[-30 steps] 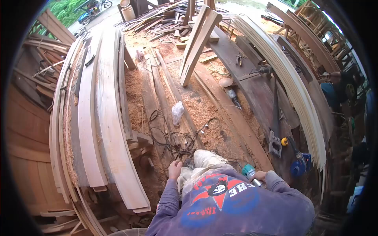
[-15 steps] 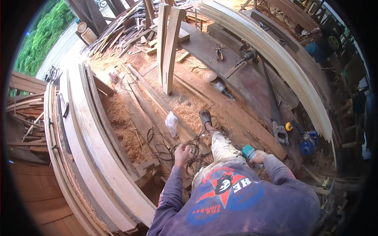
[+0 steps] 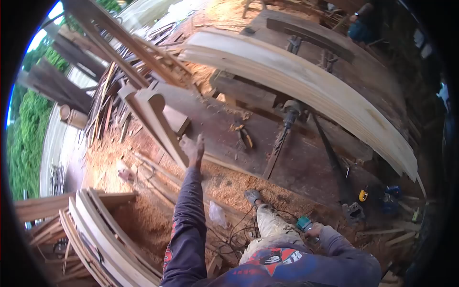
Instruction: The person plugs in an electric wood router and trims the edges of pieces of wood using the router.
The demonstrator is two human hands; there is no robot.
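My left hand (image 3: 192,150) reaches forward with its fingers apart, holding nothing. It is close beside a pale shaped wooden post (image 3: 162,125) that leans at the bench; I cannot tell whether they touch. Low by my right hip, my right hand (image 3: 315,230) is wrapped round a teal power tool (image 3: 303,223), whose lower part is hidden. On the dark workbench (image 3: 215,129) lie pliers (image 3: 245,136) and a drill with a long auger bit (image 3: 289,115).
A stack of long curved boards (image 3: 306,86) spans the bench. A handsaw (image 3: 353,213) and a yellow tape measure (image 3: 363,195) lie at the right. Cables (image 3: 239,234) and a plastic bag (image 3: 217,214) are on the sawdust floor. Another person (image 3: 361,28) is at the far right.
My left hand has gone from near my body out to the leaning post, its fingers opening. The view has turned and come nearer the bench. My right hand still holds the teal tool.
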